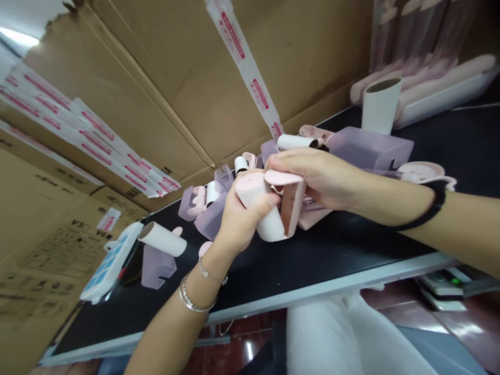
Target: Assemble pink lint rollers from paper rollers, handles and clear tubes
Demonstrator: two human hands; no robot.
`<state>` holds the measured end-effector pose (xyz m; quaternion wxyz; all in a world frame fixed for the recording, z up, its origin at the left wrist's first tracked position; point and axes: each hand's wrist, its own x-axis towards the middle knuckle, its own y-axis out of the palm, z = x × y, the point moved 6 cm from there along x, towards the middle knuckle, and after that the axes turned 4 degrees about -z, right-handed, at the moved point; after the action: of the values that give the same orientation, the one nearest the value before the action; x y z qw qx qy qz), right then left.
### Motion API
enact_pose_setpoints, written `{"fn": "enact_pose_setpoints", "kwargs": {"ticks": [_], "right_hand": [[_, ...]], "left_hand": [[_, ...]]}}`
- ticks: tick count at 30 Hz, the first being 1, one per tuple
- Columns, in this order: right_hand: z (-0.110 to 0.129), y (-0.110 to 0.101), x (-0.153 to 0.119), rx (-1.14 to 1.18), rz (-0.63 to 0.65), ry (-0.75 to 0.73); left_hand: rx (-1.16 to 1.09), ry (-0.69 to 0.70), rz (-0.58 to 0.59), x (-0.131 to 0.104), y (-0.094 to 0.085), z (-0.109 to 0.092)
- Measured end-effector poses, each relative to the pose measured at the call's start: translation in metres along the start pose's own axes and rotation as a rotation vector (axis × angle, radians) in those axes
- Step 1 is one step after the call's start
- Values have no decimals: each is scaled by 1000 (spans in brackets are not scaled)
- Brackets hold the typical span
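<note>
My left hand [240, 221] is closed around a white cup [269, 221] with a pale pink round end, held tilted above the black work surface. My right hand [308, 172] grips a pale pink holder [295, 203] with a flat rounded top, right against the cup. Whether cup and holder are joined or only touching, I cannot tell. Fingers hide part of both. Just behind my hands lie a white tube-like cup [295, 141] and several pink parts. Close to my right forearm sits a translucent purple cover [365, 148].
An upright white cup [380, 107] stands at the back right, near long pink pieces [445, 94]. On the left lie another white cup [162, 239], a purple cover [156, 268] and a white-and-blue case [113, 263]. Taped cardboard boxes [187, 78] wall the back and left.
</note>
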<state>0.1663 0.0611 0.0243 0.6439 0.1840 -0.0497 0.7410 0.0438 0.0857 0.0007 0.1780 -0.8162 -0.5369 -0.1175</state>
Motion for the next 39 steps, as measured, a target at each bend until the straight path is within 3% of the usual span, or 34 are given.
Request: {"fn": "enact_pose_setpoints", "kwargs": {"ticks": [4, 6, 9, 14, 18, 23, 31, 39], "right_hand": [[17, -15, -2, 300, -160, 3], [22, -23, -2, 350, -170, 11], [16, -24, 0, 247, -40, 100], [-7, -33, 9, -71, -101, 182], [-9, -22, 9, -287, 4, 62], [-3, -18, 1, -528, -44, -11], [11, -17, -2, -645, -113, -188], [15, -16, -7, -643, -233, -295]], "left_hand": [[50, -61, -61, 6, -6, 17], [28, -58, -43, 8, -5, 21], [-32, -86, -27, 11, -2, 22], [131, -40, -15, 8, -7, 8], [337, 80, 60, -2, -2, -9], [349, 116, 133, -13, 12, -16], [246, 112, 3, -14, 10, -19], [267, 107, -20, -17, 11, -21]]}}
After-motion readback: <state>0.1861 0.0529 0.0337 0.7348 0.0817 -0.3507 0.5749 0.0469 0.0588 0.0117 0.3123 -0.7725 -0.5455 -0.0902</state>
